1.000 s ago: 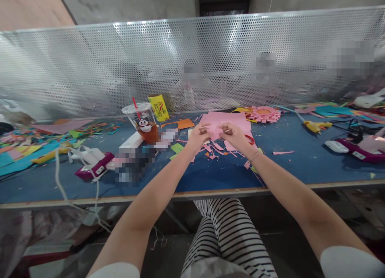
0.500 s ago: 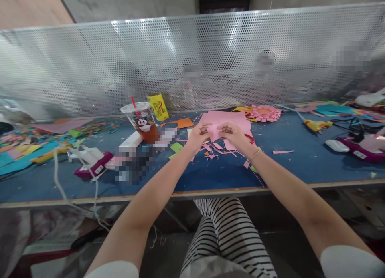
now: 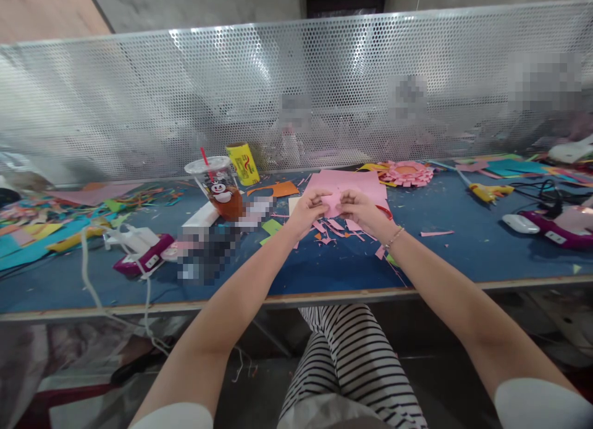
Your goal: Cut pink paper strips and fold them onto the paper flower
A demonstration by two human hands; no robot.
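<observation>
Between my two hands is a small piece of pink paper [image 3: 332, 205], its left side pinched by my left hand [image 3: 309, 211] and its right side by my right hand [image 3: 360, 210]. Larger pink sheets [image 3: 365, 183] lie on the table just behind it. Below my hands are scattered pink paper scraps [image 3: 334, 226], with a few orange bits among them. The red handle of a tool [image 3: 384, 211], probably scissors, shows beside my right hand; the rest of it is hidden.
A drink cup [image 3: 221, 191] with a red straw and a yellow box [image 3: 243, 164] stand left. A fringed pink paper ring [image 3: 408, 173] lies behind right. Yellow glue guns [image 3: 488, 193] and purple power strips [image 3: 143, 256] sit at both sides. A perforated metal screen [image 3: 324, 95] closes the back.
Both hands have shifted only slightly, and the pink piece between them is tilted a little differently. The grip is the same, and the table items have not moved.
</observation>
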